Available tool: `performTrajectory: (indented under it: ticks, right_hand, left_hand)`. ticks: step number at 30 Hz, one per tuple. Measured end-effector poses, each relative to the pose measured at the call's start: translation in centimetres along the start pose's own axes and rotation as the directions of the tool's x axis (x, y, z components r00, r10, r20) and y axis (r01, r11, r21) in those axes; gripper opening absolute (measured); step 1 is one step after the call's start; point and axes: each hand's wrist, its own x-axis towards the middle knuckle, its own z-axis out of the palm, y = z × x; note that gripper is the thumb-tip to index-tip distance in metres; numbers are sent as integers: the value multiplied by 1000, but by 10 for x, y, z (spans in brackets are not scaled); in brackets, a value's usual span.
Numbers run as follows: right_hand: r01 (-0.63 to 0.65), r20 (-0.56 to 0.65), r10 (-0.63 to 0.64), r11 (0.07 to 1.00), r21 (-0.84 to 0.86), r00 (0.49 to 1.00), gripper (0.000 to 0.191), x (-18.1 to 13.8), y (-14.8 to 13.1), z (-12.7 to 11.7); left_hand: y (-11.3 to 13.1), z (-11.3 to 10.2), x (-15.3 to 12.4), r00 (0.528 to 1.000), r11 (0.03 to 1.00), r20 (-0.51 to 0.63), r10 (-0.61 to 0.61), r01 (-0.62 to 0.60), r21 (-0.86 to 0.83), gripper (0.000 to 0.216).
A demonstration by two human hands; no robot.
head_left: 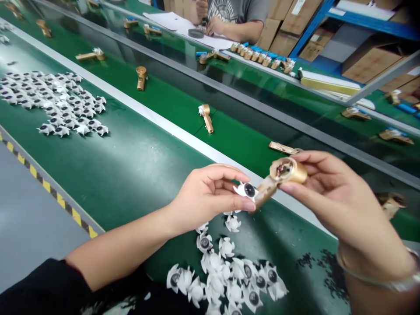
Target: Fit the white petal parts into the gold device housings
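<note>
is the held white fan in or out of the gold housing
Out: the left hand holds the white fan outside the gold housing, whose open round end shows dark parts inside.

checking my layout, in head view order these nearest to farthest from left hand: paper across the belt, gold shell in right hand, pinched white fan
1. White fan: pinched in the left hand.
2. Gold shell: in the right hand.
3. Paper: across the belt, by the other person.

The green bench (138,175) bears clusters of white fan wheels (226,247); gold casings (141,81) lie along the green belt (170,101) beside it.
</note>
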Motion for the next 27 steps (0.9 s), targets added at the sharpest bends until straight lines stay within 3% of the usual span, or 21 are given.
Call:
performTrajectory:
  ticks: [3, 8, 11, 19, 22, 27]
  right_hand:
    - [-152, 153, 119, 962, 228, 981, 44, -38, -21, 3]
    - [-216, 225, 163, 947, 237, 961, 49, -52, -29, 14]
    - [-170, 226, 137, 976, 135, 965, 52, -52, -25, 11]
    - [-25, 244, 34, 999, -41, 969, 56, -57, -14, 5]
    - [51, 273, -19, 993, -110, 962, 59, -54, -12, 4]
    - [208, 345, -110, 942, -262, 932, 59, -48, -11, 2]
  left_hand:
    - [-5, 1, -1, 988, 979, 33, 150, -153, 135, 33]
    - [-15, 0, -1, 973, 937, 80, 218, -232, 262, 34]
    - [-18, -1, -1, 973, 937, 61, 221, -229, 263, 36]
    - [-12, -2, -7, 996, 940, 9, 86, -84, 332, 38]
    - [-11, -3, -7, 998, 926, 0, 58, -54, 373, 39]
    - [-8, -3, -6, 1000, 954, -6, 10, -8, 298, 35]
